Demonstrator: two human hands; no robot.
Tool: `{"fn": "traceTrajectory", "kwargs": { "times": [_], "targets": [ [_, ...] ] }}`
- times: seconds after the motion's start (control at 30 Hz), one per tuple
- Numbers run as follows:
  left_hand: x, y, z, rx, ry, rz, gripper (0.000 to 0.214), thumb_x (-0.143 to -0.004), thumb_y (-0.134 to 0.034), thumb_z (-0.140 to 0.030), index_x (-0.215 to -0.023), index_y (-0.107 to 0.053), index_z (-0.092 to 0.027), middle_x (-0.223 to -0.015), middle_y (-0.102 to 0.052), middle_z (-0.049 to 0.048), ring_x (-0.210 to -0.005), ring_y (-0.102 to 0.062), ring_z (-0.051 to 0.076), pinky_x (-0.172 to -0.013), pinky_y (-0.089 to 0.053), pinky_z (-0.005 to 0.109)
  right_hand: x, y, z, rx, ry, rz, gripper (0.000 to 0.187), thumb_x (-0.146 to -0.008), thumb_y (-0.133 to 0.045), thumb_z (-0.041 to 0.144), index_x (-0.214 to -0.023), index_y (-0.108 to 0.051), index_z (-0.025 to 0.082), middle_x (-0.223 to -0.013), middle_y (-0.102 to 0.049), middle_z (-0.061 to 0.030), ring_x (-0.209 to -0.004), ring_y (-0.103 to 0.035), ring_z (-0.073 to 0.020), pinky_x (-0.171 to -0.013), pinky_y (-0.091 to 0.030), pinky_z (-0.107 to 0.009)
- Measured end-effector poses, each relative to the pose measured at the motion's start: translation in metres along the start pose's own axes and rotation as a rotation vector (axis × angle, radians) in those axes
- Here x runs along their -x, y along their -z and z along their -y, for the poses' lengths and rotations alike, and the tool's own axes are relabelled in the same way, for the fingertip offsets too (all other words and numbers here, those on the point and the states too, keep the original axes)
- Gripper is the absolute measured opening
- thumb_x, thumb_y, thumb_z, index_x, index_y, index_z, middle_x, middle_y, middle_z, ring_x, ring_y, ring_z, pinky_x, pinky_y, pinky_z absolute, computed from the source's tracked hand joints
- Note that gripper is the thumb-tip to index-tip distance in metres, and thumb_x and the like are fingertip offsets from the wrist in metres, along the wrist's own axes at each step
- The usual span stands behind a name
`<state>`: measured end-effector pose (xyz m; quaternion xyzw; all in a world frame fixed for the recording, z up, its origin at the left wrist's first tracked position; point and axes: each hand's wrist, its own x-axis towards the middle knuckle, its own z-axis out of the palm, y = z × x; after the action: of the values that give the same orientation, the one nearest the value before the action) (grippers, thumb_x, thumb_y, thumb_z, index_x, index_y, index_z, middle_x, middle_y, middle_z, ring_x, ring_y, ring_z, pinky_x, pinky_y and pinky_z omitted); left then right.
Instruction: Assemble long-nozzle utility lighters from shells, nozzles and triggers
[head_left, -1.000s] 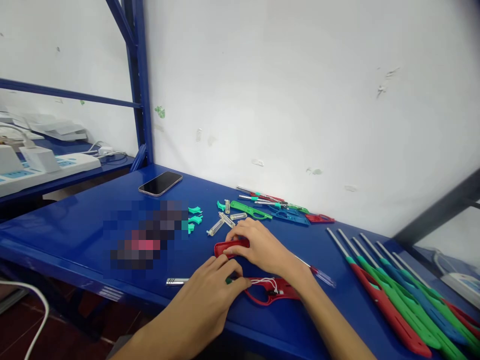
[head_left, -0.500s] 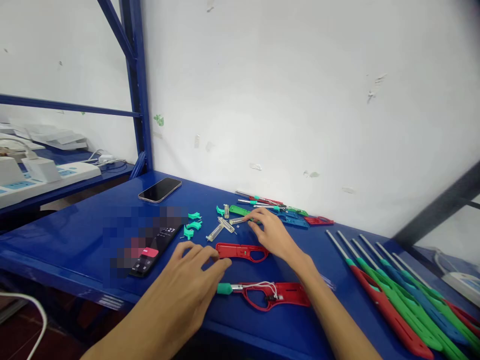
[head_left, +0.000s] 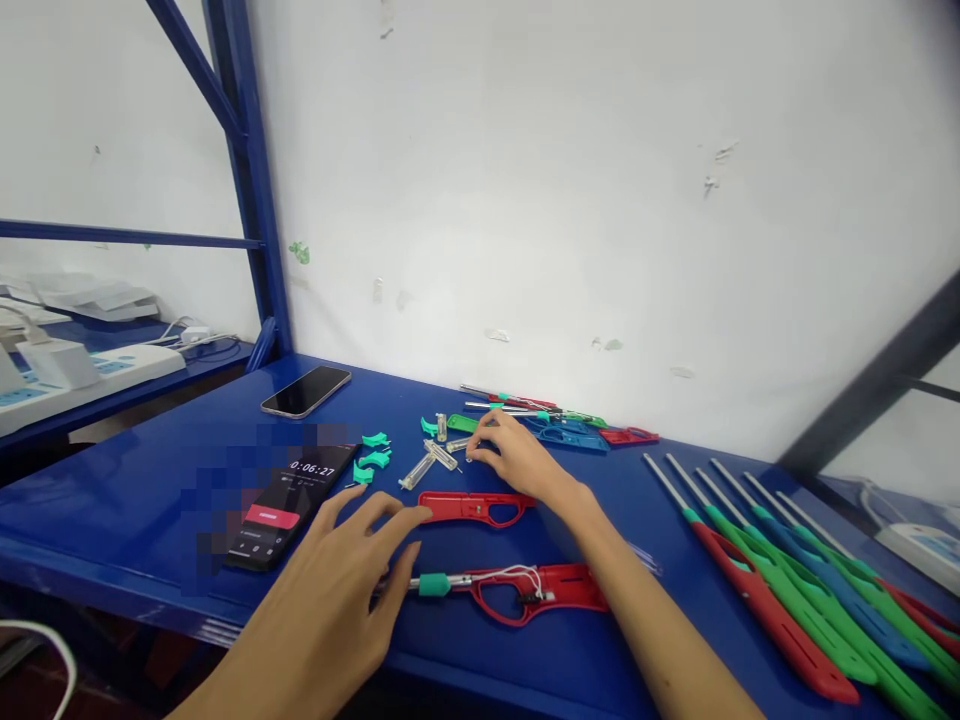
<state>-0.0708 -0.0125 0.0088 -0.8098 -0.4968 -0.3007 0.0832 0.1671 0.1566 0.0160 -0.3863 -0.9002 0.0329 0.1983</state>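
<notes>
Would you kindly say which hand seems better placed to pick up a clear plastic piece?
Probably the right hand: it is close beside the clear plastic pieces, while the left hand sits farther away.

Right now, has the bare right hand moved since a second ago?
Yes: judged against the clear oblong plastic pieces, the right hand has moved away from the person, toward the white wall.

left hand (head_left: 341,570): fingers parted, at left end of red shell (head_left: 457,507); contact unclear. right hand (head_left: 517,458): fingertips beside clear cartridges (head_left: 418,470); grip unclear. nearer desk (head_left: 480,547) edge: wired red shell (head_left: 577,588). left: lit phone (head_left: 307,495). right: coloured handles (head_left: 772,620), metal rods attached.
</notes>
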Motion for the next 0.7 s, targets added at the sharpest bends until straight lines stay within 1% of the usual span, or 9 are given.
{"fn": "traceTrajectory", "kwargs": {
  "times": [0.1,0.17,0.33,0.47,0.57,0.7],
  "targets": [
    [0.0,-0.003,-0.003,0.047,-0.02,0.051,0.033,-0.106,-0.044,-0.016,-0.125,-0.07,-0.027,-0.105,-0.073,0.004,-0.095,-0.07,0.025,-0.104,-0.048,0.056,-0.001,0.001,0.002,0.01,0.024,-0.014,0.028,-0.103,-0.068,0.034,-0.126,-0.068,0.018,-0.129,-0.07,-0.0089,-0.109,-0.071,-0.0237,-0.094,-0.061,-0.046],
    [-0.001,-0.003,-0.003,0.063,-0.032,0.051,0.033,-0.107,-0.044,-0.016,-0.122,-0.071,-0.025,-0.104,-0.074,0.0043,-0.094,-0.07,0.025,-0.104,-0.047,0.056,-0.001,0.0,0.004,0.019,0.033,-0.033,0.028,-0.104,-0.068,0.034,-0.127,-0.068,0.018,-0.131,-0.069,-0.0093,-0.112,-0.07,-0.0246,-0.096,-0.06,-0.047],
    [-0.001,-0.005,0.0,0.072,-0.029,0.005,0.03,-0.106,-0.046,-0.019,-0.116,-0.074,-0.025,-0.102,-0.074,0.0054,-0.096,-0.069,0.028,-0.089,-0.052,0.046,0.0,-0.008,0.005,0.07,0.047,-0.042,0.034,-0.104,-0.067,0.034,-0.135,-0.065,0.02,-0.139,-0.066,-0.0106,-0.12,-0.068,-0.0272,-0.102,-0.058,-0.051],
    [-0.002,-0.01,0.002,0.088,-0.005,0.028,0.03,-0.106,-0.047,-0.022,-0.114,-0.075,-0.026,-0.104,-0.075,0.0059,-0.098,-0.069,0.028,-0.086,-0.054,0.045,0.0,-0.01,0.005,0.111,0.048,-0.049,0.033,-0.104,-0.067,0.034,-0.134,-0.065,0.02,-0.137,-0.067,-0.0104,-0.12,-0.068,-0.0271,-0.102,-0.057,-0.052],
    [-0.002,-0.015,0.006,0.067,0.024,0.026,0.031,-0.105,-0.046,-0.022,-0.114,-0.076,-0.025,-0.111,-0.074,0.0079,-0.104,-0.069,0.029,-0.09,-0.056,0.047,0.0,-0.005,0.008,0.122,0.053,-0.073,0.031,-0.104,-0.067,0.033,-0.133,-0.066,0.02,-0.135,-0.068,-0.01,-0.12,-0.068,-0.0267,-0.102,-0.057,-0.051],
    [-0.002,-0.022,0.019,-0.007,0.094,0.005,0.034,-0.106,-0.045,-0.028,-0.116,-0.078,-0.025,-0.126,-0.071,0.0113,-0.118,-0.066,0.033,-0.097,-0.056,0.051,0.003,0.003,0.018,0.122,0.068,-0.076,0.021,-0.105,-0.067,0.032,-0.12,-0.071,0.018,-0.124,-0.073,-0.0077,-0.114,-0.07,-0.0244,-0.1,-0.058,-0.049]
  ]
}}
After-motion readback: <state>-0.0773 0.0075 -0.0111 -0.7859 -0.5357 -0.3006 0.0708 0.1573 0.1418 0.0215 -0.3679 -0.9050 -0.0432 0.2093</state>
